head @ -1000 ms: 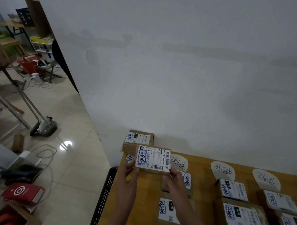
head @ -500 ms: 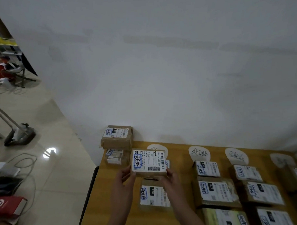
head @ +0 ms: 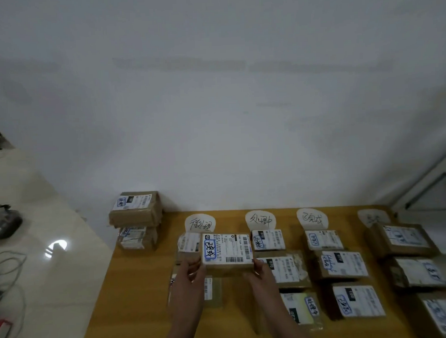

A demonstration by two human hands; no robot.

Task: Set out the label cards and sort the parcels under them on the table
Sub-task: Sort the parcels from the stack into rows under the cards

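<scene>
A small brown cardboard parcel (head: 227, 253) was seen held flat above the orange-brown wooden table (head: 145, 287), over the leftmost column and just beside the second one; whether it touched the parcel beneath could not be told. Its top was almost wholly covered by a white shipping label, with a barcode printed along the near edge, another at the far right corner, and handwritten characters in blue pen ringed by a blue outline at the left. Four white rounded paper label cards (head: 260, 219) were laid in a row along the wall side of the table, each marked with handwritten dark characters, the rightmost too blurred to read. Columns of labelled brown parcels (head: 345, 264) were lined up under the cards, and "070" on a black tag could be read on some of them. A stack of two brown boxes (head: 135, 208) was set at the far left corner. The parcel's left near corner was gripped by the left hand (head: 189, 275), fingers curled round the edge, and its right near corner was held likewise by the right hand (head: 263, 271).
</scene>
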